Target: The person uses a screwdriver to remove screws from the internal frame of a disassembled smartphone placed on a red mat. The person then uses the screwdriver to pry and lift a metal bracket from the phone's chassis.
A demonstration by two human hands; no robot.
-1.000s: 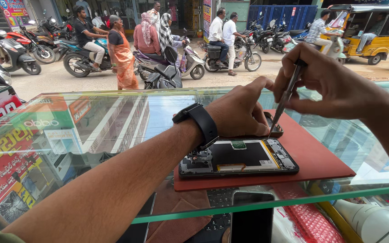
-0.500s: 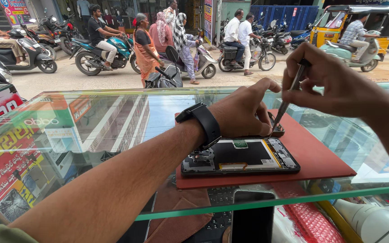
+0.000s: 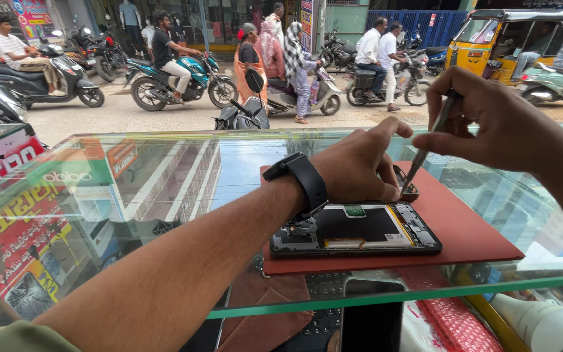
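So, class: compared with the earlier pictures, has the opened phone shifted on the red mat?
No. The opened phone lies in the same spot on the red mat, parallel to its near edge as before.

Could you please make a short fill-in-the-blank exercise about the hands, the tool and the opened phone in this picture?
1. The opened phone lies on a mat whose colour is ____.
2. The thin tool is held in the person's ____ hand.
3. The left hand wears a black ____ on its wrist.
4. The mat rests on a counter made of ____.

Missing words: red; right; watch; glass
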